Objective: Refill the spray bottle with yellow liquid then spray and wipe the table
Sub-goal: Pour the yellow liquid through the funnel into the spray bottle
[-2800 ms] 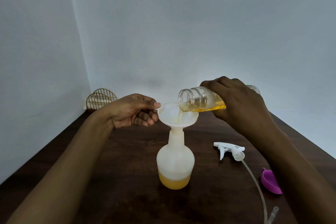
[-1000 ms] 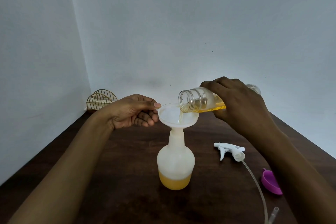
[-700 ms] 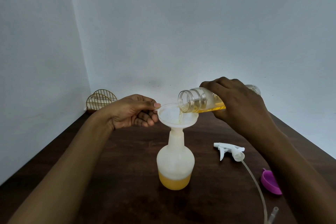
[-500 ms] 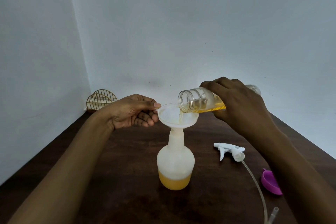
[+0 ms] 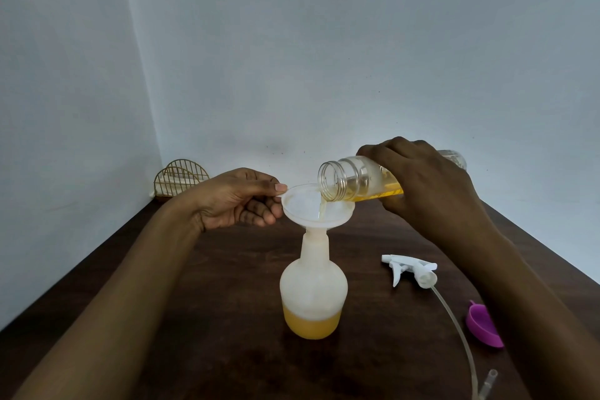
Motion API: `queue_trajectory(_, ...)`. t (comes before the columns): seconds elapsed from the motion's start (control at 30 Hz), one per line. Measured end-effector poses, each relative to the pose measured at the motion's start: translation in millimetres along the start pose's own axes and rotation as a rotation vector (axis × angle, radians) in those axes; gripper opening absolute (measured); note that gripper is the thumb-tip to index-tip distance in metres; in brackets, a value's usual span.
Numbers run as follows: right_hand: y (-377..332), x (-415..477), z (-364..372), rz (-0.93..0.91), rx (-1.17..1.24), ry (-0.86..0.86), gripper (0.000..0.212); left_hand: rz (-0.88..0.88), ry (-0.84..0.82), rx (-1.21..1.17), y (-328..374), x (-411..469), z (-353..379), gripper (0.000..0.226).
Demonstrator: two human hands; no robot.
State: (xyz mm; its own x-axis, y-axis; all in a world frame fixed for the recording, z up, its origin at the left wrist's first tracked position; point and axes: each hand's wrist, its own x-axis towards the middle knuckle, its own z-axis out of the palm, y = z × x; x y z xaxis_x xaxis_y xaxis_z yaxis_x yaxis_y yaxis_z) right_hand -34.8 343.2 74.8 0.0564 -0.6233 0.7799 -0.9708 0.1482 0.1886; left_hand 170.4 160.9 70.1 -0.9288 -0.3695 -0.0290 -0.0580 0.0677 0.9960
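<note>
While a white plastic funnel point(image 5: 303, 206) is pinched by the left hand point(image 5: 237, 201), a tilted clear plastic bottle point(image 5: 352, 178) is gripped by the right hand point(image 5: 425, 185).

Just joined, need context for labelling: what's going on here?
A person is refilling the spray bottle. The right hand grips a tilted clear bottle and pours yellow liquid into a funnel seated in the spray bottle's neck; the left hand pinches the funnel's rim. The spray bottle is filled only near the bottom. Its spray head lies on the table to the right, detached, near a purple cap. No spraying or wiping yet.
</note>
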Motion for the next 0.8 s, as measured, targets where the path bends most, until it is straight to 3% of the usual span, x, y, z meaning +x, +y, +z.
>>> queue_trajectory(0.8, -0.6, 0.1, -1.2, 0.004, -0.004, -0.015, 0.062, -0.009, 0.009, -0.012, -0.6, 0.2, -0.4, 0.039)
